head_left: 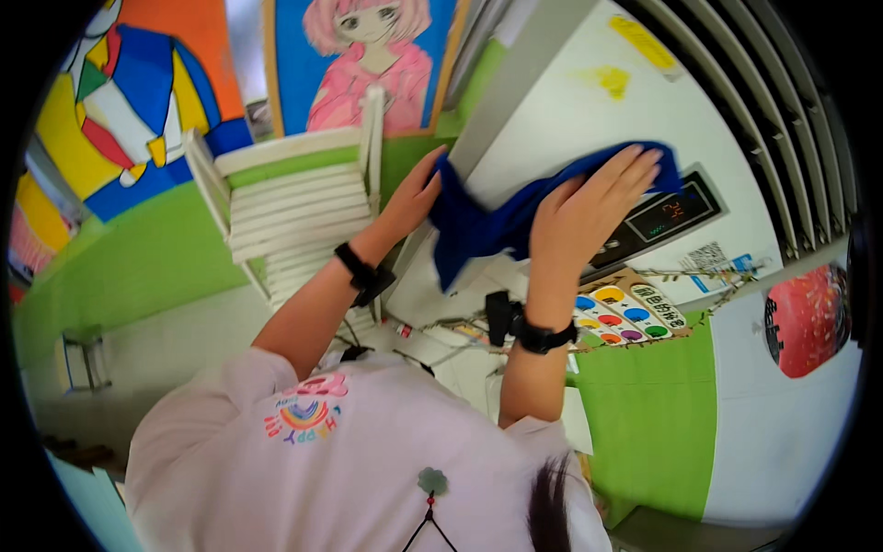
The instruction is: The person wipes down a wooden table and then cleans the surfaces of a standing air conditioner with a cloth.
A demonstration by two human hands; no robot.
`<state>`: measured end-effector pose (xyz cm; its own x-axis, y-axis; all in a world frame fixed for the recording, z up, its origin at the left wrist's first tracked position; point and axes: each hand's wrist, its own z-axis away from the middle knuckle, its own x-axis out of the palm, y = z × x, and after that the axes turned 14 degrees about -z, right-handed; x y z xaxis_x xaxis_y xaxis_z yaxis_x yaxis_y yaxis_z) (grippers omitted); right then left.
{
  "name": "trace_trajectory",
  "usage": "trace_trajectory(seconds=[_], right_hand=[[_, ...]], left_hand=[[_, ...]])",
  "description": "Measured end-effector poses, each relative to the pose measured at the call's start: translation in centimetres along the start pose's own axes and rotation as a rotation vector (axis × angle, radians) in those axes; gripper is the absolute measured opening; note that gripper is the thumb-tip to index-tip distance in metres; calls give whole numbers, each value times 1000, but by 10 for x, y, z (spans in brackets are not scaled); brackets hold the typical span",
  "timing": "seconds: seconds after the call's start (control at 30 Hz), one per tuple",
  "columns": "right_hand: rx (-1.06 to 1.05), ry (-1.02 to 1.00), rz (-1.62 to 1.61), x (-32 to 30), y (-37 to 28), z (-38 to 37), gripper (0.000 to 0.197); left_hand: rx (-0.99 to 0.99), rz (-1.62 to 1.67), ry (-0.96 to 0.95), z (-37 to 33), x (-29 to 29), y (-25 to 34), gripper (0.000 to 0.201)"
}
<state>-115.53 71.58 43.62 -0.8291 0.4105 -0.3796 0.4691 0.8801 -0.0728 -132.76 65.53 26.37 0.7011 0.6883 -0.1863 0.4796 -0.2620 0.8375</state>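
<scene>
Blue cloth (pixel 492 225) w/ L hand (pixel 412 201) gripping its end, R hand (pixel 581 216) flat atop.

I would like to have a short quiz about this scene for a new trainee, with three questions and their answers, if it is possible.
1. True or false: the right hand lies on the blue cloth.
2. Which seat stands to the left of the white panel?
a) a brown sofa
b) a white slatted chair
c) a black armchair
3. Short answer: what colour are the wristbands?

Key: 1. True. 2. b. 3. Black.
</scene>
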Motion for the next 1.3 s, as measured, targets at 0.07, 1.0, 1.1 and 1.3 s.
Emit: trace_trajectory(seconds=[0.07,1.0,1.1,1.3], right_hand=[[-85,41,11,12,-1,-8,63],[342,291,3,-41,88,-52,65],[-5,57,79,-39,71,-46,71],[204,330,95,-93,111,-55,64]], left_hand=[[-66,73,-33,5,7,-2,48],[227,-437,443,-55,29,105,76],[222,-535,501,-46,42,108,75],[330,-536,497,-38,54,139,72]])
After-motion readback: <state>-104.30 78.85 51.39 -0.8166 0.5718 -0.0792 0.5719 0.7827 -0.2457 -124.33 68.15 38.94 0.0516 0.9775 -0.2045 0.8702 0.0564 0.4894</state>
